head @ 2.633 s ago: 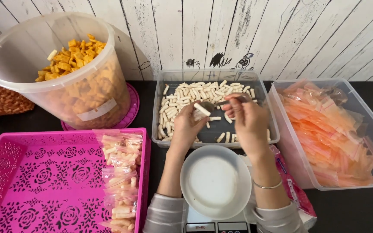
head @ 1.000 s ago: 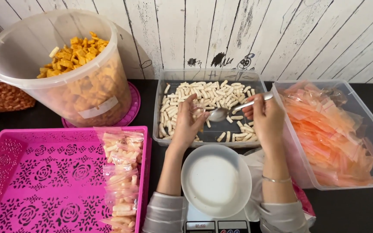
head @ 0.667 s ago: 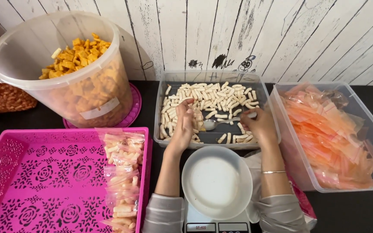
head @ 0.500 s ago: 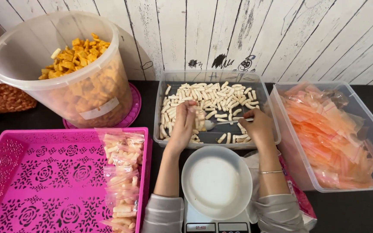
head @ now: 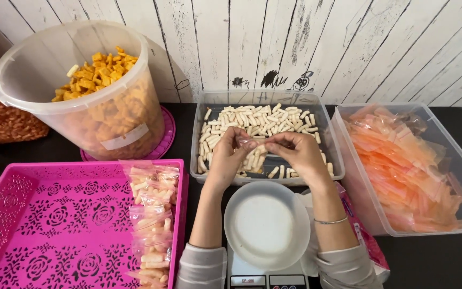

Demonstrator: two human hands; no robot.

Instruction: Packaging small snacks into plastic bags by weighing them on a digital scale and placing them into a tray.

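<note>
Both my hands hold a small clear bag [head: 255, 155] filled with pale stick snacks, over the clear tub [head: 335, 160] of the same snacks [head: 252, 120]. My left hand [head: 228, 158] pinches the bag's top left corner. My right hand [head: 298, 152] pinches its top right. The spoon is not visible in the tub. A white round bowl [head: 267, 225] sits on a digital scale [head: 266, 279] just below my hands.
A pink perforated tray [head: 54, 225] at the left holds several filled bags [head: 151, 219]. A big clear bucket [head: 89, 115] of orange crackers stands at the back left. At the right, a clear bin [head: 458, 160] holds orange-edged empty bags [head: 407, 166].
My right hand scooped snacks with a spoon, lowered it into the tub and let it go. Now both hands have come together on the filled bag's top edge.
</note>
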